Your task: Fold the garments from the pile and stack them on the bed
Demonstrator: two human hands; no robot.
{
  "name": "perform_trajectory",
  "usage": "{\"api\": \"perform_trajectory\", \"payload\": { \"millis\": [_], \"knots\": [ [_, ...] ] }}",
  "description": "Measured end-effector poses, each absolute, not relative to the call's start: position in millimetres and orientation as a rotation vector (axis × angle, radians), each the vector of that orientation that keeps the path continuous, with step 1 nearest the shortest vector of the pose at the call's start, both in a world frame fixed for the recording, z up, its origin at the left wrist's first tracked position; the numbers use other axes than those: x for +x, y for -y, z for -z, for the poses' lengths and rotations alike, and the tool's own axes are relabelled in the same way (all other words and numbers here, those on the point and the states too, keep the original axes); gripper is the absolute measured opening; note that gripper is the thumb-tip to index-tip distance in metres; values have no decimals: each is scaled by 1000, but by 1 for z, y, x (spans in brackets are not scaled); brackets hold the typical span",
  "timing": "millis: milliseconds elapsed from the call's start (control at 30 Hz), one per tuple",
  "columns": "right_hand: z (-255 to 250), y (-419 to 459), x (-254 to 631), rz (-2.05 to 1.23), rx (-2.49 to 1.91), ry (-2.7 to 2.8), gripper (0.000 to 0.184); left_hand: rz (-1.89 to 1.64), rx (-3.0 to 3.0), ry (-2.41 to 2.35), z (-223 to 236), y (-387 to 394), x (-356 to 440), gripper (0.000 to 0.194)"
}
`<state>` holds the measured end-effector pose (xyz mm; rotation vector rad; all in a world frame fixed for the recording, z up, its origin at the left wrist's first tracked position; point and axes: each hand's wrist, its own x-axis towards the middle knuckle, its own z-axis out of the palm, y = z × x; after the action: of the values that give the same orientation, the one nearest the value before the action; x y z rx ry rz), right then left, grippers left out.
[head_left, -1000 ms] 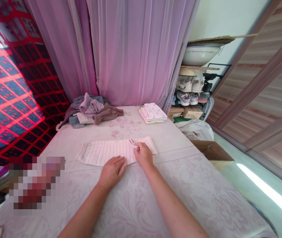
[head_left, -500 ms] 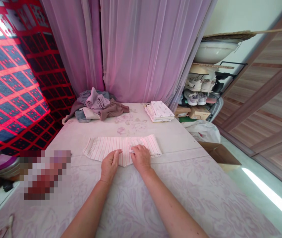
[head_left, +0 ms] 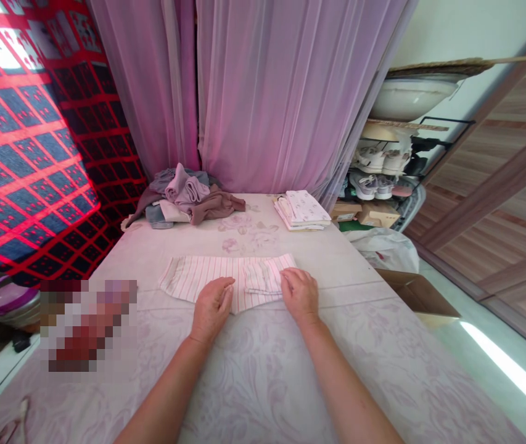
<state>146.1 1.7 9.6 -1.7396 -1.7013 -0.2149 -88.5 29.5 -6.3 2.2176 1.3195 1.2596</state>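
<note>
A pair of pink-and-white striped pants [head_left: 202, 277] lies folded lengthwise on the bed, with one end doubled over onto the middle. My left hand [head_left: 214, 308] rests on the pants' near edge, left of the doubled part, its fingers stretched out and the thumb close beside them. At the right-hand fold, my right hand [head_left: 300, 296] has its fingers curled round the edge of the cloth. Its thumb is partly hidden.
A heap of crumpled clothes [head_left: 189, 196] lies at the back left of the bed [head_left: 263, 370]. A folded stack of printed cloth [head_left: 304, 209] sits at the back right. An open cardboard box [head_left: 415, 293] and a shoe rack [head_left: 376, 160] stand off the right side. A pixelated patch covers something at left.
My right hand has moved right, from the middle of the pants to their right fold, uncovering the doubled-over end. The left hand stays about where it was. The view has shifted slightly.
</note>
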Motion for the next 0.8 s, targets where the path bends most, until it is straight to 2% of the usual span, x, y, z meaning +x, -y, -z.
{"api": "perform_trajectory", "payload": {
  "millis": [133, 267, 400, 533, 633, 800],
  "knots": [
    [-11, -13, 182, 189, -1822, 1755, 32, -1093, 2409, -1205, -14, -38, -64, 27],
    [-7, -17, 186, 0, -1941, 2023, 42, -728, 2596, -1129, -29, -51, -22, 34],
    [2, -11, 187, -179, -2063, 2053, 44, -348, 2669, -1176, -21, -58, -5, 43],
    [7, -9, 193, -224, -2037, 1995, 44, -265, 2662, -1206, -5, -57, -18, 51],
    [11, -7, 200, -213, -1904, 1912, 37, -358, 2665, -1175, -4, -56, -29, 44],
    [21, -1, 211, -253, -1634, 1859, 18, -546, 2601, -1137, -13, -57, -34, 15]
  ]
}}
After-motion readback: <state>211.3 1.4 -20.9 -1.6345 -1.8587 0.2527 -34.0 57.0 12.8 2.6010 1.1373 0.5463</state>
